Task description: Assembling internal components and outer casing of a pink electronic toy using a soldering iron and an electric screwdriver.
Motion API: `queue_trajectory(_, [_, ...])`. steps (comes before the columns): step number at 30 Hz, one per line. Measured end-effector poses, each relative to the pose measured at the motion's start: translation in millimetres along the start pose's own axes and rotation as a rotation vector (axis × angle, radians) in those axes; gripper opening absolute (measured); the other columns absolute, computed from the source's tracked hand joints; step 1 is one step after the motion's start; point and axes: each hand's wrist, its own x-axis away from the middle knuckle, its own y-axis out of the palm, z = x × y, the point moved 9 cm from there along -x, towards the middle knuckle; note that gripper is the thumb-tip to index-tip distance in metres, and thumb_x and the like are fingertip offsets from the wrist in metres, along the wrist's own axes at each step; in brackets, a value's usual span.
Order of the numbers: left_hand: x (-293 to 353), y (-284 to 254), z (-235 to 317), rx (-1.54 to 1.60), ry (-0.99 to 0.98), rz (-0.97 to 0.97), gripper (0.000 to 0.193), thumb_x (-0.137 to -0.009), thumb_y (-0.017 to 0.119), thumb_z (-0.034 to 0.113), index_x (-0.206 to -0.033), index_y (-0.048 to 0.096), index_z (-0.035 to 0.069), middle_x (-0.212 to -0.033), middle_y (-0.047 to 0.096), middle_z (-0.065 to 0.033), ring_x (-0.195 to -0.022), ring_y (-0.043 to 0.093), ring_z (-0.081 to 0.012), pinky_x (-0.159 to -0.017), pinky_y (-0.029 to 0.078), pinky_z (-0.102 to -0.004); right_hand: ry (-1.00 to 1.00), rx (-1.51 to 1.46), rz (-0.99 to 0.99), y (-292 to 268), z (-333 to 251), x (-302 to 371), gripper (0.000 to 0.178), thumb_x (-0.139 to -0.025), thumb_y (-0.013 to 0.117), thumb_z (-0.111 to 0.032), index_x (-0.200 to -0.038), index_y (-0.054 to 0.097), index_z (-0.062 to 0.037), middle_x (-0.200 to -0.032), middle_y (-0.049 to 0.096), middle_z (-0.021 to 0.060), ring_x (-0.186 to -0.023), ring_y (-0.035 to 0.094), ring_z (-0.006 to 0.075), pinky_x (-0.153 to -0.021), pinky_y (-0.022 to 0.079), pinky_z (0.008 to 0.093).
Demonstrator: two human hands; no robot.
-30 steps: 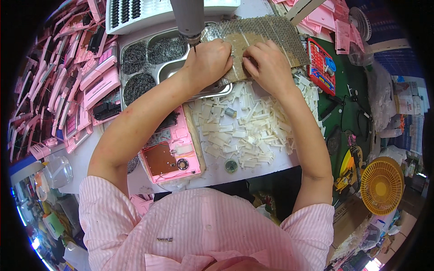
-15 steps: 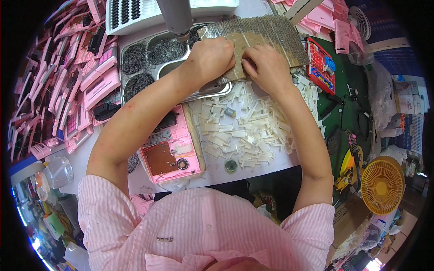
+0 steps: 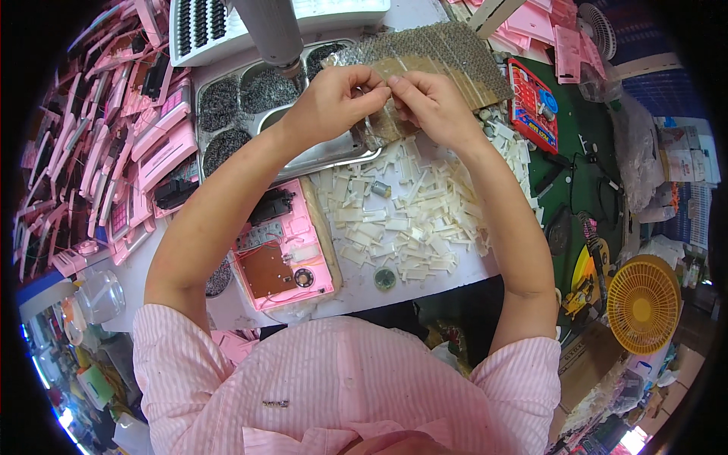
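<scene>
My left hand [image 3: 339, 100] and my right hand [image 3: 434, 105] meet fingertip to fingertip at the far middle of the bench. Both are closed in a pinch; whatever they hold, if anything, is too small to make out. Under and behind them lies a brown sheet in clear bubble wrap [image 3: 462, 57]. To the left stands a metal compartment tray [image 3: 326, 161] with small dark screws in its wells. Close to the tray hangs the tip of a grey power screwdriver [image 3: 269, 30]. Nearer me lies an opened pink plastic casing [image 3: 315, 235] with wires and a round part inside.
White plastic pieces [image 3: 417, 220] are heaped below my right hand, with a small metal motor [image 3: 381, 188] among them. Pink casings [image 3: 114, 167] pile up on the left. A red boxed toy [image 3: 533, 106] lies on the right, a yellow fan [image 3: 641, 305] beyond my right elbow.
My hands were slightly apart on the wrapped sheet, and their fingertips now come together. The whole view has shifted slightly.
</scene>
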Motion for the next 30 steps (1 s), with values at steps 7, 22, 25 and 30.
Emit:
queue_trajectory(7, [0.7, -1.6, 3.7, 0.05, 0.071, 0.035, 0.028, -0.097, 0.067, 0.026, -0.094, 0.069, -0.002, -0.079, 0.068, -0.0008, -0.068, 0.059, -0.0038, -0.056, 0.045, -0.022, -0.002, -0.027, 0.003, 1.0, 0.9, -0.6, 0.038, -0.104, 0.055, -0.035, -0.082, 0.061, -0.0053, -0.068, 0.054, -0.0042, -0.058, 0.044, 0.0036, -0.051, 0.034, 0.0227])
queue_trajectory(22, [6.0, 14.2, -38.8, 0.646, -0.434, -0.171, 0.02, -0.103, 0.06, 0.024, -0.099, 0.063, 0.005, -0.086, 0.059, 0.0022, -0.059, 0.04, -0.0006, -0.044, 0.025, -0.016, -0.388, 0.471, 0.122, -8.3, -21.4, 8.3, 0.022, -0.1, 0.058, -0.022, -0.107, 0.063, -0.0019, -0.091, 0.069, 0.0119, -0.081, 0.066, 0.0276, -0.073, 0.05, 0.0372])
queue_trajectory(25, [5.0, 11.3, -36.6, 0.546, -0.41, -0.126, 0.019, -0.102, 0.06, 0.024, -0.099, 0.063, 0.005, -0.085, 0.058, 0.0027, -0.059, 0.04, -0.0006, -0.045, 0.027, -0.0169, -0.465, 0.885, 0.21, -1.5, -28.1, 10.8, 0.022, -0.099, 0.06, -0.023, -0.106, 0.065, -0.0024, -0.093, 0.071, 0.0143, -0.082, 0.067, 0.0308, -0.072, 0.05, 0.0386])
queue_trajectory(30, [2.6, 8.7, -25.4, 0.279, -0.267, -0.096, 0.021, -0.102, 0.061, 0.025, -0.098, 0.064, 0.005, -0.08, 0.057, 0.0031, -0.062, 0.044, -0.0013, -0.05, 0.034, -0.02, -0.146, 0.403, 0.154, -9.7, -20.0, 2.3, 0.031, -0.1, 0.056, -0.031, -0.094, 0.069, -0.0038, -0.077, 0.067, 0.0132, -0.072, 0.064, 0.0336, -0.064, 0.048, 0.0422])
